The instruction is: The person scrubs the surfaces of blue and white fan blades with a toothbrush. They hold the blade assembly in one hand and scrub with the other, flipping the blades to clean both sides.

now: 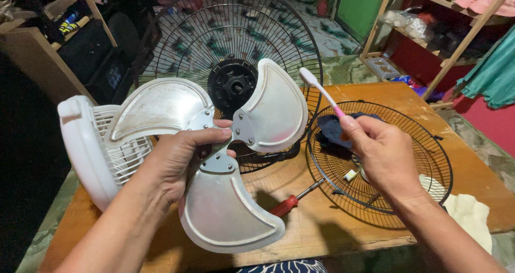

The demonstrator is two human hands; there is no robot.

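— Looking down from head height: what does each hand hold?

— The left hand (185,157) is closed around the hub of a three-bladed metal fan blade (214,149), held up over the near left part of the wooden tabletop (472,160). The right hand (378,149) grips a toothbrush (322,93) by its pink handle, bristle end raised toward the blade but not touching it.

— What else lies on the tabletop?

— Behind the blade, at the far edge, the rear fan guard (230,37) stands upright with the dark motor hub at its centre. The white motor housing (88,147) sits at the left edge. Under the right hand, the front guard (424,144) lies flat toward the right edge, with a dark cloth (330,130) on it. A red-handled screwdriver (292,200) lies between blade and flat guard. A pale cloth (472,216) rests at the near right corner.
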